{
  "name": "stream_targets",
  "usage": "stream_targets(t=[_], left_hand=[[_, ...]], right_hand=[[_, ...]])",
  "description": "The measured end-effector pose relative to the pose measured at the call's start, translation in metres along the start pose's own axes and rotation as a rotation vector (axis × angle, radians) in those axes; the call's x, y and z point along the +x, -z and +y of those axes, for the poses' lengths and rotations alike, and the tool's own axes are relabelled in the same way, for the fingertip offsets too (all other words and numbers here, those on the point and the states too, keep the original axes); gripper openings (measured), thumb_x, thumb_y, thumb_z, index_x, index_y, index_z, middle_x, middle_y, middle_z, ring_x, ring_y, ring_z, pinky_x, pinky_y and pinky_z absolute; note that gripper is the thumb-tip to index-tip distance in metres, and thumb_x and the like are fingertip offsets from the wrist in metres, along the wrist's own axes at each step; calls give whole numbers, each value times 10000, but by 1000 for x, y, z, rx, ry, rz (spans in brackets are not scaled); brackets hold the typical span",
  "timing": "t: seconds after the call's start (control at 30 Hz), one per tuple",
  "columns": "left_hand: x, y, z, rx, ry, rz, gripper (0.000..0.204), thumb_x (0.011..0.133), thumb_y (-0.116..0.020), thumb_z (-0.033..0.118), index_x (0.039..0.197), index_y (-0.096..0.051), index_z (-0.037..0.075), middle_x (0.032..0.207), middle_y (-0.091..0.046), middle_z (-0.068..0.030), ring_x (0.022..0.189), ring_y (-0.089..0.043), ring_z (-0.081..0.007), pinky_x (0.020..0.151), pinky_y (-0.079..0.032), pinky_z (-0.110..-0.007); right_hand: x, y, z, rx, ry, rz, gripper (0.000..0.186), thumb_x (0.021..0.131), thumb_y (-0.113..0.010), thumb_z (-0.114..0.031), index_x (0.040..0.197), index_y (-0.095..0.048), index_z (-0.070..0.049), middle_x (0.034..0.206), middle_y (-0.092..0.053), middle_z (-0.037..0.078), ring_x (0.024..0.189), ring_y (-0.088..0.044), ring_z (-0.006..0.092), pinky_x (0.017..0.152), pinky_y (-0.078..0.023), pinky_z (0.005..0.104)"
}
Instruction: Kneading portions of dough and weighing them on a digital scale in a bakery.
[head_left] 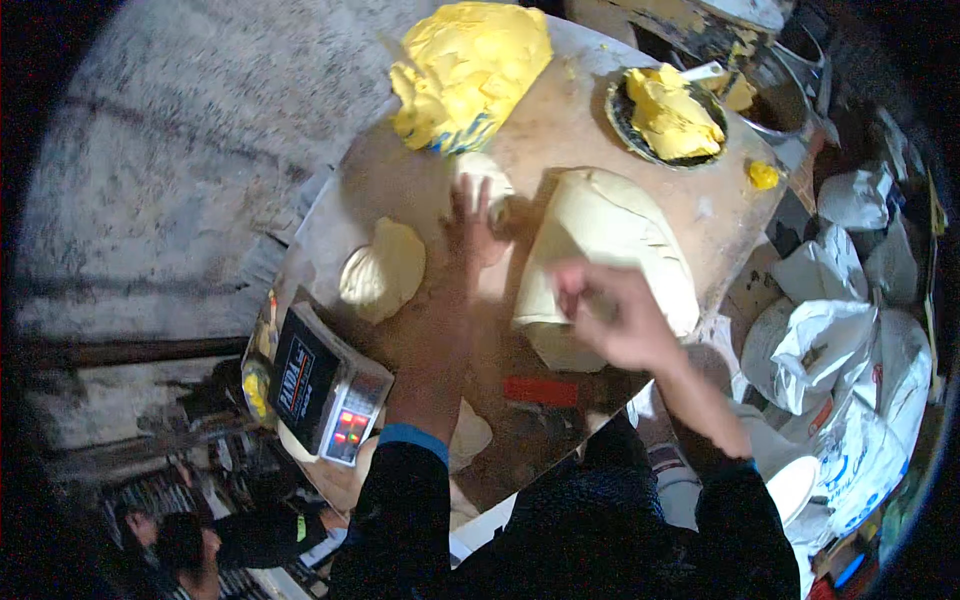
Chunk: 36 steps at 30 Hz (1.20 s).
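Note:
My left hand [476, 228] reaches across the table [560, 110] with its fingers spread, resting on a small pale dough piece [484, 172]. To its right lies a big block of dough [615, 220], smooth on top with a folded edge. Over the near end of that block is my right hand [612, 315], smeared by motion; its fingers look curled, but whether anything is in them does not show. Another flattened dough piece [385, 270] sits left of my left forearm. A flat red strip [540, 390] lies near the table's front edge.
A digital scale [328, 385] with a lit display stands at the table's left edge. At the back are a large yellow fatty mass [475, 65] and a dark bowl [620, 130] of similar yellow stuff. White sacks [840, 400] crowd the right side. Another person [195, 550] is at lower left.

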<state>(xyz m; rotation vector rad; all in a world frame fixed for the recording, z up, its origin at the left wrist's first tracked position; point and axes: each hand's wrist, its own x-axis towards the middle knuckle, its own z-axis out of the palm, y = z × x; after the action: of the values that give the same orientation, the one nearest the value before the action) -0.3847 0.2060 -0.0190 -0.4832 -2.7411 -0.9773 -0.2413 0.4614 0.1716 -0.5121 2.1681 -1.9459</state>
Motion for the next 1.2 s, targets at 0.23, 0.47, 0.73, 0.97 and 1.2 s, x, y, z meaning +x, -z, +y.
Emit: stream_targets(t=[0.23,0.47,0.73,0.97,1.2], left_hand=[[-6,44,28,532,417,61,642,710,-738,360,1261,-505,127,1420,-257,-252,1286,-261,-473,1073,-253,-545],[-210,142,101,266,34,302,462,727,-706,224,1138,-550,80,1272,-364,-210,1224,-329,-378,979,-375,-456],[-326,190,132,-168,419,373,297,761,-672,134,1035,-602,44,1003,-579,-104,1009,-558,-239,843,-468,-339],[-281,-32,167,-1215,1156,76,375,840,-593,321,1172,-582,149,1065,-579,-35,976,-542,-151,858,-450,-322],[-84,-108,210,-926,1457,-79,826,749,-635,544,1354,-419,25,1369,-438,-150,1242,-417,-237,1037,-332,-344]], right_hand=[[-169,-112,124,-468,-80,-208,358,734,-638,-203,1042,-598,-25,990,-598,156,932,-601,322,792,-517,419],[-149,-167,129,-1063,-283,-261,899,647,-756,-246,1387,-291,-38,1345,-351,225,1282,-325,443,1011,-314,579],[-114,-154,141,-1164,-459,-644,786,643,-780,-413,1285,-474,-79,1143,-596,158,1040,-579,335,860,-445,462],[-273,-65,152,-444,-162,343,445,704,-711,-86,1120,-560,-39,801,-613,84,701,-602,220,630,-477,343],[-249,29,78,-623,-48,845,480,778,-671,-35,1204,-451,-56,881,-623,113,711,-607,208,599,-502,342]])
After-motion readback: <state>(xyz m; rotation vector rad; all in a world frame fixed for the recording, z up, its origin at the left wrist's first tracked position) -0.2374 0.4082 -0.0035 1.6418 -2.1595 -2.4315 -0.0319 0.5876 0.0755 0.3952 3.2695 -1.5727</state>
